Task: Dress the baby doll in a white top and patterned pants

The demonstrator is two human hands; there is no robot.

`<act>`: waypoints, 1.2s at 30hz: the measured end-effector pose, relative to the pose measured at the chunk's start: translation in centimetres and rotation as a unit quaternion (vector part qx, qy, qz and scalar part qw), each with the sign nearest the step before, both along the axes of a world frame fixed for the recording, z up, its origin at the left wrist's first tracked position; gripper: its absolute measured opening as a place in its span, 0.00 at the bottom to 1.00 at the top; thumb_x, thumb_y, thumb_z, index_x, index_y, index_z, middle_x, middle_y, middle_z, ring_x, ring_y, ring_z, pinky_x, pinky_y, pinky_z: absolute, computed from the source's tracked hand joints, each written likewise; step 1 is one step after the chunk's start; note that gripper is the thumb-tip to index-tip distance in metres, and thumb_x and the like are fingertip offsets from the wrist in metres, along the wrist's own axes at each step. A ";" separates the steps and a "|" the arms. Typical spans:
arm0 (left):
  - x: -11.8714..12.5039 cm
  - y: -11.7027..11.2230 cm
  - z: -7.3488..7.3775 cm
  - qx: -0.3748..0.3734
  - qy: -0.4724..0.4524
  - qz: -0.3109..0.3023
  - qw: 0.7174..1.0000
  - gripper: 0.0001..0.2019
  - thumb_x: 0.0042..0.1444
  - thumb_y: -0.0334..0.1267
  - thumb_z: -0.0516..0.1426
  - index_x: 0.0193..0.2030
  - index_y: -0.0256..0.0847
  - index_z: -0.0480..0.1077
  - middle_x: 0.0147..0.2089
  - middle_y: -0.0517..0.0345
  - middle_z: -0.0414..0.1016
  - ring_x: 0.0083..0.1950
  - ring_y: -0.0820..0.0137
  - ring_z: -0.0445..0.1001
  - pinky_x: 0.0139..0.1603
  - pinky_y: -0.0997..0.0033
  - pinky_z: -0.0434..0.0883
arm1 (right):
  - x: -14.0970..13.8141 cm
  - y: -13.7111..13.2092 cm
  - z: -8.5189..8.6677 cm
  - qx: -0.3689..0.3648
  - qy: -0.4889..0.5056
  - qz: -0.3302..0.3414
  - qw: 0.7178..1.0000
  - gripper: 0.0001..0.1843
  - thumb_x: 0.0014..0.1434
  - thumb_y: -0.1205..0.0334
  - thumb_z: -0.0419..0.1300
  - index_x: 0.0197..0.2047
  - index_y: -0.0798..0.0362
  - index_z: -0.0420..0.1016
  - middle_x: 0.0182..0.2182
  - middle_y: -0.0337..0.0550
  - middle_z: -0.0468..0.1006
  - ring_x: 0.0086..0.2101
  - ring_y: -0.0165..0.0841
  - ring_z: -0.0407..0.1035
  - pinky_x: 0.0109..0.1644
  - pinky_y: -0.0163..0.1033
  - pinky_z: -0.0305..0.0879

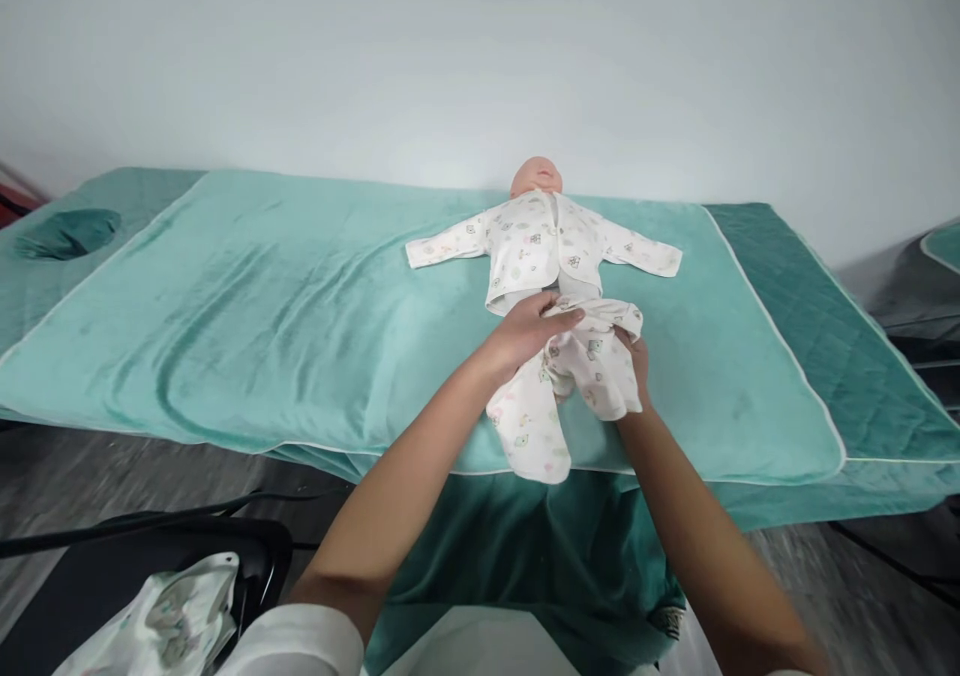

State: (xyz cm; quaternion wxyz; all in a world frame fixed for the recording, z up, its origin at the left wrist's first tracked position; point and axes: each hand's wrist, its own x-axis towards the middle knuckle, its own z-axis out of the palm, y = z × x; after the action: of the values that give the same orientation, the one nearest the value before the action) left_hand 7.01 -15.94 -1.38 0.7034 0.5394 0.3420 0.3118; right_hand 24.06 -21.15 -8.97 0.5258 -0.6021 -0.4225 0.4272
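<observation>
A baby doll [537, 176] lies on its back, wearing a white printed jacket [525, 241] with both sleeves spread out. White printed baby pants [592, 356] are around its lower body, bunched at the waist, one leg [532, 436] hanging toward the near edge. My left hand [529, 331] is closed on the waistband, thumb lying over the cloth. My right hand [636, 356] is at the other side of the pants, gripping the cloth by the waistband. Part of that hand is hidden by the fabric, and the doll's legs are mostly covered.
A green plush cover [247, 306] lies over the long bed, which stands against a white wall [300, 56]. At the bed's left end is a face hole [67, 234]. A black chair [67, 596] at lower left holds crumpled printed cloth [172, 616].
</observation>
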 end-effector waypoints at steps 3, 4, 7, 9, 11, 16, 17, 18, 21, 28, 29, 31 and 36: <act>0.5 1.3 -0.1 0.081 0.048 0.053 0.994 0.12 0.56 0.46 0.63 0.35 0.40 0.69 0.31 0.62 0.68 0.33 0.73 0.67 0.35 0.73 0.63 | -0.2 0.7 0.2 0.054 0.020 -0.096 0.994 0.25 0.57 0.44 0.57 0.53 0.50 0.74 0.54 0.50 0.79 0.55 0.48 0.72 0.58 0.51 0.69; 0.7 1.7 -0.1 0.101 0.054 0.065 0.991 0.11 0.57 0.45 0.62 0.34 0.40 0.68 0.30 0.63 0.67 0.32 0.73 0.66 0.35 0.73 0.62 | -0.2 1.1 0.2 0.063 0.009 -0.113 0.992 0.24 0.56 0.45 0.58 0.51 0.50 0.74 0.51 0.49 0.79 0.53 0.47 0.73 0.56 0.49 0.70; 1.1 2.9 -0.2 0.161 0.054 0.089 0.981 0.11 0.58 0.45 0.61 0.35 0.40 0.67 0.33 0.62 0.67 0.36 0.72 0.66 0.39 0.73 0.63 | -0.6 2.2 0.3 0.088 -0.022 -0.134 0.987 0.21 0.58 0.45 0.56 0.47 0.51 0.73 0.47 0.48 0.79 0.49 0.44 0.73 0.51 0.46 0.71; 1.3 3.5 -0.3 0.195 0.058 0.106 0.973 0.10 0.59 0.44 0.60 0.36 0.40 0.66 0.35 0.62 0.68 0.39 0.71 0.67 0.43 0.73 0.63 | -0.9 2.7 0.7 0.110 -0.037 -0.138 0.984 0.19 0.59 0.47 0.55 0.45 0.51 0.73 0.45 0.47 0.79 0.47 0.42 0.73 0.51 0.45 0.70; 1.5 4.0 -0.6 0.221 0.059 0.123 0.966 0.10 0.60 0.43 0.60 0.35 0.40 0.66 0.35 0.61 0.68 0.40 0.71 0.67 0.44 0.73 0.63 | -1.1 3.1 1.1 0.129 -0.046 -0.141 0.980 0.16 0.60 0.49 0.54 0.44 0.50 0.72 0.44 0.46 0.79 0.45 0.40 0.72 0.51 0.44 0.69; 1.4 4.3 -0.9 0.234 0.057 0.146 0.959 0.11 0.59 0.44 0.61 0.35 0.40 0.66 0.34 0.63 0.66 0.39 0.72 0.65 0.43 0.73 0.62 | -0.9 3.7 1.1 0.137 -0.069 -0.158 0.975 0.11 0.59 0.52 0.55 0.41 0.48 0.71 0.41 0.44 0.77 0.43 0.40 0.71 0.49 0.44 0.67; 1.1 4.2 -0.9 0.219 0.051 0.141 0.964 0.11 0.58 0.45 0.61 0.34 0.40 0.67 0.33 0.63 0.67 0.38 0.72 0.66 0.42 0.73 0.63 | -0.8 3.8 0.8 0.141 -0.073 -0.158 0.975 0.12 0.59 0.52 0.55 0.42 0.48 0.71 0.42 0.44 0.77 0.43 0.40 0.71 0.49 0.44 0.67; 0.8 4.1 -0.8 0.197 0.038 0.129 0.971 0.12 0.57 0.45 0.62 0.34 0.40 0.68 0.33 0.63 0.67 0.38 0.73 0.66 0.42 0.74 0.63 | -0.7 3.8 0.6 0.146 -0.079 -0.158 0.973 0.13 0.59 0.52 0.54 0.43 0.48 0.72 0.43 0.44 0.77 0.44 0.40 0.70 0.49 0.44 0.66; -0.9 3.9 -0.7 0.106 -0.023 0.074 0.991 0.13 0.52 0.46 0.66 0.35 0.40 0.70 0.33 0.63 0.69 0.36 0.73 0.68 0.40 0.74 0.65 | -0.4 3.5 0.3 0.154 -0.108 -0.156 0.970 0.11 0.59 0.52 0.56 0.41 0.49 0.71 0.38 0.42 0.76 0.40 0.37 0.68 0.46 0.41 0.65; -3.5 3.1 -1.3 0.011 -0.128 0.080 0.989 0.17 0.46 0.46 0.70 0.35 0.39 0.71 0.31 0.63 0.72 0.31 0.76 0.70 0.35 0.75 0.67 | -0.4 1.5 5.3 0.155 -0.190 0.064 0.967 0.20 0.55 0.53 0.66 0.51 0.47 0.75 0.47 0.42 0.76 0.44 0.36 0.68 0.49 0.39 0.63; -3.3 2.9 -1.2 0.015 -0.136 0.091 0.987 0.17 0.46 0.46 0.70 0.35 0.39 0.70 0.31 0.64 0.72 0.31 0.76 0.70 0.34 0.76 0.67 | -0.6 1.5 6.5 0.133 -0.189 0.105 0.967 0.22 0.55 0.52 0.68 0.52 0.47 0.75 0.47 0.41 0.77 0.43 0.37 0.68 0.48 0.39 0.64; -2.7 2.3 -0.6 0.038 -0.136 0.109 0.984 0.16 0.48 0.47 0.69 0.35 0.40 0.70 0.31 0.64 0.71 0.30 0.77 0.69 0.33 0.76 0.66 | -1.1 1.6 8.7 0.090 -0.175 0.165 0.967 0.22 0.53 0.49 0.69 0.49 0.48 0.77 0.42 0.40 0.79 0.40 0.37 0.69 0.43 0.39 0.64; -1.3 1.7 0.9 0.127 -0.108 0.120 0.979 0.16 0.53 0.48 0.66 0.35 0.41 0.68 0.31 0.64 0.70 0.32 0.76 0.68 0.35 0.76 0.65 | -2.7 2.8 10.9 0.026 -0.159 0.232 0.959 0.19 0.51 0.46 0.70 0.39 0.52 0.80 0.34 0.38 0.80 0.36 0.37 0.71 0.39 0.38 0.63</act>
State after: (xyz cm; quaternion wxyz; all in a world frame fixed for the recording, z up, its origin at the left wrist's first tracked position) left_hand 5.68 -14.26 -0.51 0.6193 0.5428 0.2842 0.4910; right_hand 21.35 -18.36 1.96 0.3539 -0.5340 -0.6397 0.4247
